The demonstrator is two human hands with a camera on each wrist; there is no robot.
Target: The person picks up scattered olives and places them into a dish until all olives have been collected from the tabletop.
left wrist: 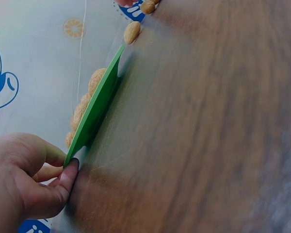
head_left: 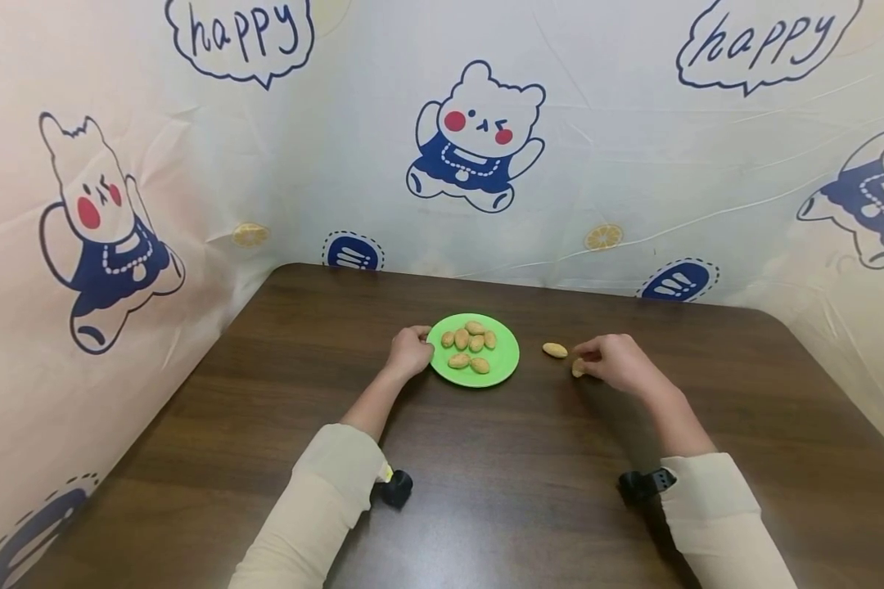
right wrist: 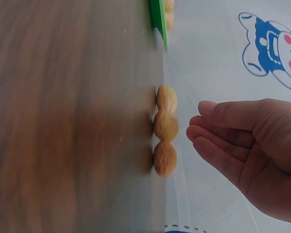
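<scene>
A round green plate (head_left: 504, 360) lies on the table with several tan, rough-shelled nuts (head_left: 480, 366) on it. At the plate's left edge my left hand (head_left: 410, 353) pinches the rim, thumb below and fingers above in the left wrist view. To the right of the plate a single nut (head_left: 555, 350) lies on the wood. My right hand (head_left: 615, 360) hovers just past it, close over another nut (head_left: 578, 368). In the right wrist view three rounded nut shapes (right wrist: 165, 125) stand in a row, and the hand's loosely bent fingers (right wrist: 218, 145) are apart from them, holding nothing.
The dark brown wooden table (head_left: 486, 466) extends on all sides of the plate. Behind it hangs a pale sheet (head_left: 368, 147) printed with cartoon bears. Each forearm wears a black strapped device (head_left: 644, 487) near its rolled cream sleeve.
</scene>
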